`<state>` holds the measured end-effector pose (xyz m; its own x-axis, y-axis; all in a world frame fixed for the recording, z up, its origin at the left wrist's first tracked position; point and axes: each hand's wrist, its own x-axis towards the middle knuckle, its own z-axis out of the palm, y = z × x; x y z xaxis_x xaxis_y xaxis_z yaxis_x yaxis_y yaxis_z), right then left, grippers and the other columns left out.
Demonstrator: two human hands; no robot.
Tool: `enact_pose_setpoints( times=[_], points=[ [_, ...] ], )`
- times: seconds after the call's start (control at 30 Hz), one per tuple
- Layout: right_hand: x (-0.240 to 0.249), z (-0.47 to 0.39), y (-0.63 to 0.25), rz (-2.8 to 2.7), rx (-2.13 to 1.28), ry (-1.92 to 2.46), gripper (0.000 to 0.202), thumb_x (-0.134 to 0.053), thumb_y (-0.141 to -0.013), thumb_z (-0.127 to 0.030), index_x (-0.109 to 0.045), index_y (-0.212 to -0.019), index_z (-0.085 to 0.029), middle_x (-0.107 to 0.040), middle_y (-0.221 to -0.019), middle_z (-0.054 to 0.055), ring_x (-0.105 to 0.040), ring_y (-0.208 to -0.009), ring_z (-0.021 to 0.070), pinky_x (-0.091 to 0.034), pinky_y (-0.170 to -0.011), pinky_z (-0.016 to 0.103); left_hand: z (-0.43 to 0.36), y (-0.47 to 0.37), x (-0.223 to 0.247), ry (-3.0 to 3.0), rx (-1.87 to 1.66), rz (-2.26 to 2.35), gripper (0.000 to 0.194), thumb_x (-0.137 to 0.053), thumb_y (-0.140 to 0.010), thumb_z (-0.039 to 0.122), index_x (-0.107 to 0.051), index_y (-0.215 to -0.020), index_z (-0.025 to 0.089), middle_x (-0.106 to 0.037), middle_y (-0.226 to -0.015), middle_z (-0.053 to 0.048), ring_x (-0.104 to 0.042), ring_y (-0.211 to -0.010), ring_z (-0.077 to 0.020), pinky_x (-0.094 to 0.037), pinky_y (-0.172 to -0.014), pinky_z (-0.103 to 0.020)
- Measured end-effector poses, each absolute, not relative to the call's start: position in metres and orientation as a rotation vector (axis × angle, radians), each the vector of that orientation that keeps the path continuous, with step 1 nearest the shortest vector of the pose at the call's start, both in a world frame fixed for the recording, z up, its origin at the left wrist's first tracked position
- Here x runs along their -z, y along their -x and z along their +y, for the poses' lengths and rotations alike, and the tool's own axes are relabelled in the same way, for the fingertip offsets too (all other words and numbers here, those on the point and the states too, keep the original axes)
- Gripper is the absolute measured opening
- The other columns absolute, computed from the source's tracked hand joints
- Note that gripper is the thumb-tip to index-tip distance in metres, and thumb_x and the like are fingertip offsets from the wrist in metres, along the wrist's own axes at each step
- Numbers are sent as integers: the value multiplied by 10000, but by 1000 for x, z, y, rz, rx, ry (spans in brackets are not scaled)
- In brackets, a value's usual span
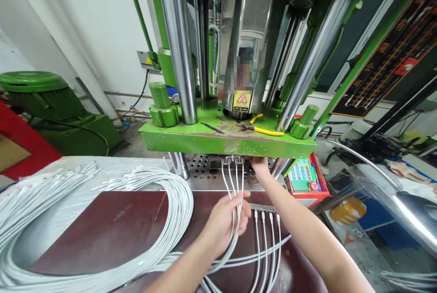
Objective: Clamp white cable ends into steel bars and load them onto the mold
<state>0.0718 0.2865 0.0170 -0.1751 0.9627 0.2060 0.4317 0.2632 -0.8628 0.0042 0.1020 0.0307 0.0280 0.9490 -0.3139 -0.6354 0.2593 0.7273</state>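
Bare forearms [187,263] cross the bottom edge. At lower centre, the left hand [229,221] curls around 4 thin, smooth, round white cables [243,177], slightly bowed; rightward, the right hand [261,169] reaches beneath a green metal slab [228,143]; I cannot tell its grip.

The right hand's [261,170] fingers are mostly hidden beneath the green plate [225,144].
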Motion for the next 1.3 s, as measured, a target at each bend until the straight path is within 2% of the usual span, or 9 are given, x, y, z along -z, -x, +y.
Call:
enact_pose_setpoints(
  times=[0.1,0.17,0.3,0.4,0.53,0.6,0.7,1.03,1.3],
  points=[
    [-17,250,-92,-1608,-1025,1290,528,-302,-924,-547,-620,-858,-131,-493,-538,-14,-431,-417,88,-345,-389,207,68,-24,-26,-482,-1251,934,412,-575,-785,487,-551,-989,130,-644,-636,-51,-562,-479,-154,-424,-447,-257],
    [-19,221,-108,-1504,-1179,1243,608,-284,-884,-621,-636,-838,-128,-390,-449,-44,-349,-361,76,-243,-346,191,58,-24,-23,-456,-1346,1001,531,-526,-761,608,-556,-993,131,-649,-658,-55,-577,-525,-165,-448,-480,-268],
    [-24,168,-136,-1301,-1439,1118,549,-442,-810,-646,-650,-808,-138,-387,-469,-52,-335,-379,47,-187,-357,161,61,-7,-25,-378,-1644,1094,495,-540,-747,611,-611,-826,127,-532,-494,17,-370,-379,-70,-271,-356,-181],
    [-29,143,-151,-1395,-1417,1110,545,-391,-857,-614,-656,-813,-140,-446,-513,-31,-388,-407,58,-242,-372,170,63,2,-30,-320,-1689,1168,441,-633,-710,548,-653,-751,110,-444,-401,44,-269,-343,-38,-166,-334,-166],
    [-45,125,-170,-1811,-1022,1022,365,-402,-922,-432,-654,-947,-169,-602,-747,33,-572,-688,139,-461,-626,260,56,0,-35,-370,-1719,1222,396,-687,-683,501,-687,-720,107,-404,-371,50,-253,-348,-33,-149,-339,-163],
    [-58,116,-179,-2002,-706,897,251,-471,-901,-311,-614,-1066,-188,-611,-987,64,-558,-944,181,-447,-849,335,53,-3,-36,-426,-1741,1234,380,-700,-677,483,-695,-702,103,-431,-398,42,-267,-367,-31,-164,-345,-156],
    [-74,100,-187,-2266,-478,758,367,-521,-847,-197,-522,-1214,-209,-552,-1157,76,-483,-1091,202,-399,-957,386,50,-5,-38,-482,-1746,1240,363,-706,-680,466,-704,-702,103,-490,-474,27,-275,-394,-27,-184,-353,-149],
    [-71,83,-182,-2543,-6,862,438,-526,-807,-157,-507,-1242,-117,-578,-1126,108,-508,-1013,249,-352,-1005,472,49,-13,-43,-632,-1694,1278,320,-667,-738,434,-707,-716,118,-453,-482,32,-307,-427,-40,-222,-371,-141],
    [-74,89,-189,-2568,-131,880,476,-532,-781,-164,-520,-1249,-74,-667,-1055,109,-624,-942,209,-324,-1068,433,46,-13,-42,-678,-1628,1270,299,-657,-741,401,-699,-705,107,-438,-448,35,-319,-409,-44,-216,-355,-147]
  ],
)
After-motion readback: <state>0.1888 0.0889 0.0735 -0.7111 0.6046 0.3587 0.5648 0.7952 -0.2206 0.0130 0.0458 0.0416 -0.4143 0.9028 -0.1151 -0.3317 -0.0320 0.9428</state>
